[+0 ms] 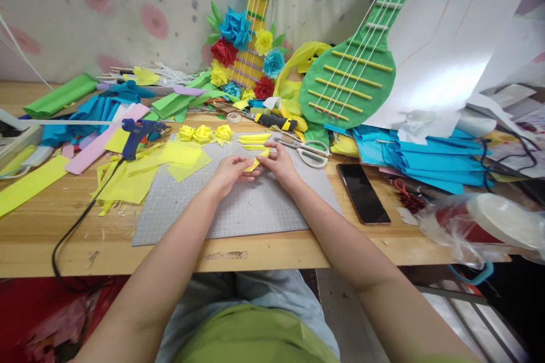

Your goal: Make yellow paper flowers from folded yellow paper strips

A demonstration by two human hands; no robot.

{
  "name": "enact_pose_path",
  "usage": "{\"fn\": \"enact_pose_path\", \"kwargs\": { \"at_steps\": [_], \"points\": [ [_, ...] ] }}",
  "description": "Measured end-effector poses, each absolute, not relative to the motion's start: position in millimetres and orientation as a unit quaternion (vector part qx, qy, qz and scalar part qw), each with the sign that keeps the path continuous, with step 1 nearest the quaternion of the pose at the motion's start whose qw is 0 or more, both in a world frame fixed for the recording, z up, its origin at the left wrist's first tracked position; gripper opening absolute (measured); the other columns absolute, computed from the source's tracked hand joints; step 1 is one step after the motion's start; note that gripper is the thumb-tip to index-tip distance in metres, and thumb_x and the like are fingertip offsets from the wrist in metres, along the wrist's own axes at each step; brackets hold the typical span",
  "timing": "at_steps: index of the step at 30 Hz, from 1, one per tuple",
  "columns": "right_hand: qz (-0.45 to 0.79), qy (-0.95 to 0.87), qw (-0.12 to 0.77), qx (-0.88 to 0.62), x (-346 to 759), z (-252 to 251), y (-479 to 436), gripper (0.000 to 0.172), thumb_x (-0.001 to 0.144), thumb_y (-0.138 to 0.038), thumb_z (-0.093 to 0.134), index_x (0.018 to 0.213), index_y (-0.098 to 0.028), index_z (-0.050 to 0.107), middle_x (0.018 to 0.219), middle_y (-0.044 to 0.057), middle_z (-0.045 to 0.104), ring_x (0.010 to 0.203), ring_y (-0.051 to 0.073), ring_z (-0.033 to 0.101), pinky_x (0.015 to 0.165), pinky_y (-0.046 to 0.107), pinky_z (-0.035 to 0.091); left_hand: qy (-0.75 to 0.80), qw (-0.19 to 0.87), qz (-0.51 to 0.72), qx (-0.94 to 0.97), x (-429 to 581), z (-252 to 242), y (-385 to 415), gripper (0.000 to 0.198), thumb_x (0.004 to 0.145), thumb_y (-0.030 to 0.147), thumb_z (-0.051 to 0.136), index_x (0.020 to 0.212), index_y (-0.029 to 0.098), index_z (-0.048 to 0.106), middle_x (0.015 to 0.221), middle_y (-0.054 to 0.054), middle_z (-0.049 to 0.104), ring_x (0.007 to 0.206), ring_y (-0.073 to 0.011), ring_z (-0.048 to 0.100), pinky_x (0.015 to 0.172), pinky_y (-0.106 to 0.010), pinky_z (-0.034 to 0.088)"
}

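One small folded piece of yellow paper (pixel 252 165), held over a gridded grey cutting mat (pixel 255 212). Left hand (pixel 231 173): fingers curled, thumb pinching the paper's left end. Right hand (pixel 279 165): thumb and fingertips closed on its other end. Just beyond: folded yellow paper strips (pixel 254 139); to their left, three crumpled yellow paper flowers (pixel 203 134); to their right, white-handled scissors (pixel 313 154). Right of the mat: one black phone (pixel 364 193).
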State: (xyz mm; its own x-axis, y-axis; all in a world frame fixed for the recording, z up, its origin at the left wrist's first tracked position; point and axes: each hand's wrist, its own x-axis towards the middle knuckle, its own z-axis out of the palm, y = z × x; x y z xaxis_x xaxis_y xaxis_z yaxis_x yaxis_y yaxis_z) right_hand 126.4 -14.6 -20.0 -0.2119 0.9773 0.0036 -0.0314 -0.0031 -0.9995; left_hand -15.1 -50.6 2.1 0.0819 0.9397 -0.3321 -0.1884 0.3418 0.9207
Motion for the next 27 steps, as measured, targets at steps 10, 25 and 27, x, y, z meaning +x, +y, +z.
{"fn": "enact_pose_path", "kwargs": {
  "at_steps": [10,25,27],
  "points": [
    [0.554,-0.539,0.462,-0.434,128.7,-16.6,-14.7,0.054,0.055,-0.038,0.072,0.095,-0.022,0.040,0.063,-0.007,0.059,0.057,0.011,0.057,0.055,0.025,0.045,0.502,0.658,0.394,0.399,-20.4,-2.5,-50.7,0.019,0.068,0.023,0.070,0.082,0.012,0.063,0.082,-0.009,0.070,0.069,-0.0153,0.067,0.061,-0.025,0.054],
    [0.546,-0.542,0.467,-0.437,128.5,-18.4,-13.5,0.050,0.057,-0.040,0.069,0.095,-0.023,0.041,0.059,-0.008,0.056,0.055,0.010,0.054,0.055,0.024,0.044,0.508,0.663,0.379,0.398,-18.7,0.0,-51.4,0.012,0.069,0.019,0.067,0.079,0.012,0.065,0.078,-0.008,0.070,0.067,-0.0150,0.066,0.060,-0.024,0.054],
    [0.546,-0.539,0.470,-0.437,128.5,-18.3,-13.6,0.049,0.058,-0.039,0.069,0.095,-0.022,0.041,0.059,-0.008,0.055,0.056,0.010,0.055,0.055,0.024,0.044,0.514,0.654,0.382,0.402,-17.9,-1.2,-50.8,0.011,0.069,0.018,0.066,0.078,0.011,0.064,0.077,-0.008,0.070,0.066,-0.0150,0.066,0.059,-0.024,0.053]
  ]
}}
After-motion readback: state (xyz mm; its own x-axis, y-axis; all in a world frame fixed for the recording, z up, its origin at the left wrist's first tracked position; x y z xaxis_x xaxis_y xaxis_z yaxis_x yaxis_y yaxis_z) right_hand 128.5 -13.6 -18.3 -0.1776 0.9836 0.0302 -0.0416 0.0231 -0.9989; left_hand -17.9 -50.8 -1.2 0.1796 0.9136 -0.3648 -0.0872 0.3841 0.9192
